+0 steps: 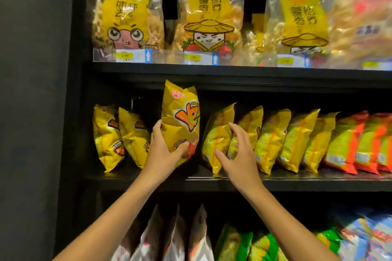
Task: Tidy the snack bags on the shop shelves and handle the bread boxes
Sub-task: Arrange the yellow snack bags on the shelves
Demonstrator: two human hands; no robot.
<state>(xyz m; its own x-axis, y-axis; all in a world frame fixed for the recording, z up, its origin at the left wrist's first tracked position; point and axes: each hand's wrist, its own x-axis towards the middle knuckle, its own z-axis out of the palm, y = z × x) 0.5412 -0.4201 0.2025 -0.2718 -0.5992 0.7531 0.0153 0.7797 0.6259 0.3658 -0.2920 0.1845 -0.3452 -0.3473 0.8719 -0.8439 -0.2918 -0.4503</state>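
Nearest the viewer, two bare forearms reach up to the black middle shelf [212, 178], where the left hand [164, 150] grasps a yellow snack bag [180, 121] by its lower half, thumb across the front, holding it upright and face-out, clear of the row (probably to slot it back in). The right hand [238, 152], fingers spread and loosely curved, touches the neighbouring yellow bag [218, 137], seemingly pushing the leaning row [286, 140] aside to widen the gap. Farther up, clear-and-yellow noodle-snack bags [210, 19] stand behind price tags [200, 57]; no bread boxes show.
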